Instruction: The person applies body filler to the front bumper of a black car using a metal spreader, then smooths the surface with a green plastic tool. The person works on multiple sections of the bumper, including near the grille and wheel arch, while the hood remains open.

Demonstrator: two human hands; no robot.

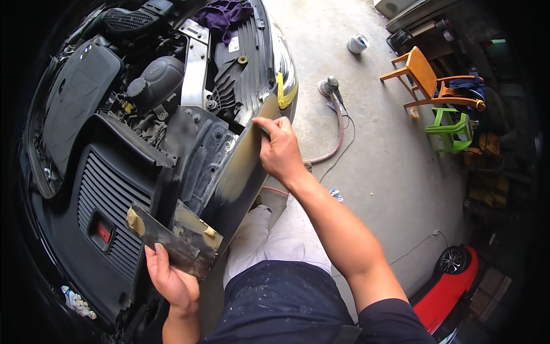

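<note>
My left hand (172, 281) grips the lower edge of a dark flat putty board (179, 243), its thumb on top. Dabs of yellowish putty (136, 221) sit on the board's far-left corner and near its right end. My right hand (281, 150) is closed and pressed close to the top edge of the car's front fender (243, 175). A sliver of a green-edged putty spreader (264, 131) shows at its fingers; the rest is hidden. Pale, smeared filler runs along the fender's upper edge. Yellow masking tape (281, 92) borders the headlight (281, 60) just beyond.
The open engine bay (154, 74) lies left, with a purple cloth (224, 17) at its front. On the concrete floor are a sander (330, 87) with hose and cord, and a tin (357, 43). An orange chair (421, 74), green stool (450, 129) and red toy car (450, 286) stand right.
</note>
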